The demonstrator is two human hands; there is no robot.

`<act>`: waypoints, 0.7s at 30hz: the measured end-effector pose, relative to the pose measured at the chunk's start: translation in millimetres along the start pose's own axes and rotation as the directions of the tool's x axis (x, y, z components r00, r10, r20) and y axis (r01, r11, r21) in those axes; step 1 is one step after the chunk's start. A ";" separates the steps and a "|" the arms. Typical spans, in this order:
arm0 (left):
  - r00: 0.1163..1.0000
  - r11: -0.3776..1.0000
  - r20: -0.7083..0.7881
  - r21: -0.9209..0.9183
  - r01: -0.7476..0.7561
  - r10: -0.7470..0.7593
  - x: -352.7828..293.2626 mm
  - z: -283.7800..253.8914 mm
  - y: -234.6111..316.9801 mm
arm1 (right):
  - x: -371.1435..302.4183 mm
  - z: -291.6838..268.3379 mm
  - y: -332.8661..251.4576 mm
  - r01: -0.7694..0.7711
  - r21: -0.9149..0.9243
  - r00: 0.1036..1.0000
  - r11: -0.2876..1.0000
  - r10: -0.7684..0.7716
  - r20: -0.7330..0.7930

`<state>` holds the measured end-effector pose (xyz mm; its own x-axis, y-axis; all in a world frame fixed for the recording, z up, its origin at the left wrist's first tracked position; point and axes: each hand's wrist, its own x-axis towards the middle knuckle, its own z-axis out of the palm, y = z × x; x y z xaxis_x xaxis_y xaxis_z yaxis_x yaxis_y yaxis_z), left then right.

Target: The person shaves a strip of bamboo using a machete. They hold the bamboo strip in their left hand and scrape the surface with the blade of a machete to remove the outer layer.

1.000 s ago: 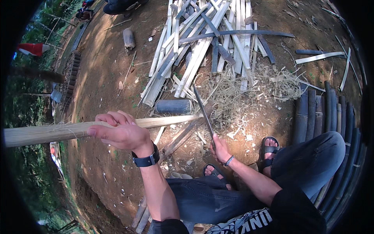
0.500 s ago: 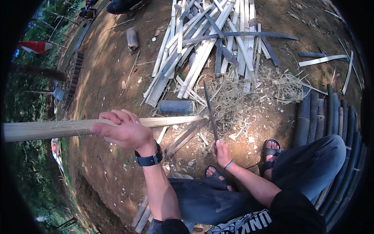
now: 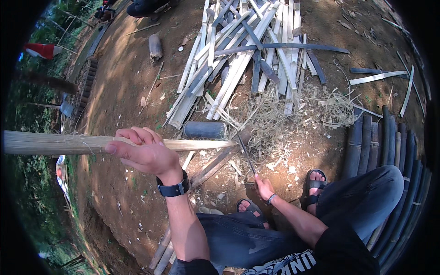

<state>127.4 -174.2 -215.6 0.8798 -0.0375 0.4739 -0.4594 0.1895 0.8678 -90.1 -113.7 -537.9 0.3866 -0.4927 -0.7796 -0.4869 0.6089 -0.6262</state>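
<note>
Left hand (image 3: 147, 153) wraps long pale bamboo strip (image 3: 197, 145); right hand (image 3: 264, 187) clenches thin dark metal knife (image 3: 248, 156) pointing ahead. Likely shaving; next stroke needs steady angle.

Two hands (image 3: 149, 155) (image 3: 265, 187), one knife (image 3: 247, 153), one hand-held bamboo strip (image 3: 59, 144), two sandals (image 3: 316, 184) (image 3: 252, 208)
</note>
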 end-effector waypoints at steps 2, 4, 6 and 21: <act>0.999 1.000 0.034 -0.001 0.028 -0.028 -3.8 -7.8 -5.5 | -11.4 -6.4 -19.9 -0.019 0.307 0.994 0.951 -0.016 0.112; 0.995 0.998 0.097 -0.061 0.034 -0.028 -0.2 -10.9 -6.1 | -15.0 -14.0 -51.4 0.135 0.407 0.973 0.903 -0.199 0.119; 0.982 0.989 0.189 -0.141 0.052 -0.025 2.3 -26.4 -8.6 | -30.0 -17.5 -79.7 0.278 0.438 0.941 0.855 -0.334 0.053; 0.993 0.997 0.102 -0.051 0.064 -0.059 -1.8 -17.0 -2.1 | -25.6 9.3 -55.7 0.386 0.431 0.919 0.816 -0.378 -0.108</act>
<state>128.9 -157.8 -220.9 0.8881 -0.1486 0.4351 -0.3953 0.2364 0.8876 -65.6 -129.3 -483.1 0.4548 -0.7506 -0.4793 0.0895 0.5740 -0.8140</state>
